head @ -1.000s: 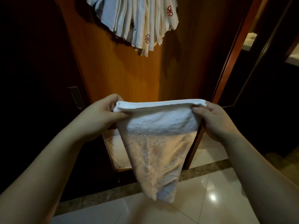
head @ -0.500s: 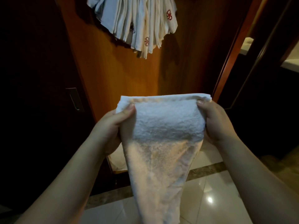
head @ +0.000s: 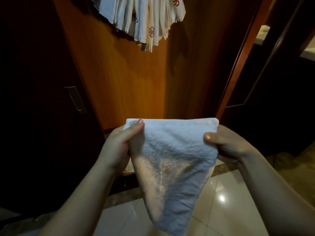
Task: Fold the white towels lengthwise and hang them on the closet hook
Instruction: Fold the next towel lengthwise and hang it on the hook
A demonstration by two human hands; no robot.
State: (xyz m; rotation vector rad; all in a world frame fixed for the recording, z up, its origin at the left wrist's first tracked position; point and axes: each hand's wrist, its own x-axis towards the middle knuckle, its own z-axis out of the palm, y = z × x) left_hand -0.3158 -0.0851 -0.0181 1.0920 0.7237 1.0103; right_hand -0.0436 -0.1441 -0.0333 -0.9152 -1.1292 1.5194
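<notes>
A white towel (head: 172, 160) hangs in front of me, its folded top edge stretched level and its lower part tapering to a point near the floor. My left hand (head: 119, 147) pinches the top left corner with the thumb over the front. My right hand (head: 225, 147) grips the right side a little below the top right corner, thumb on the front. High up, several white towels with red emblems (head: 143, 19) hang bunched against the wooden closet panel (head: 129, 79); the hook itself is hidden.
A dark door with a metal recessed handle (head: 75, 99) stands to the left. A wooden door frame (head: 238, 65) and a dark doorway lie to the right. Glossy floor tiles (head: 221, 198) and a stone threshold are below.
The towel and both hands have dropped lower in view and come nearer to me. My right hand has slid down from the top corner to the towel's side.
</notes>
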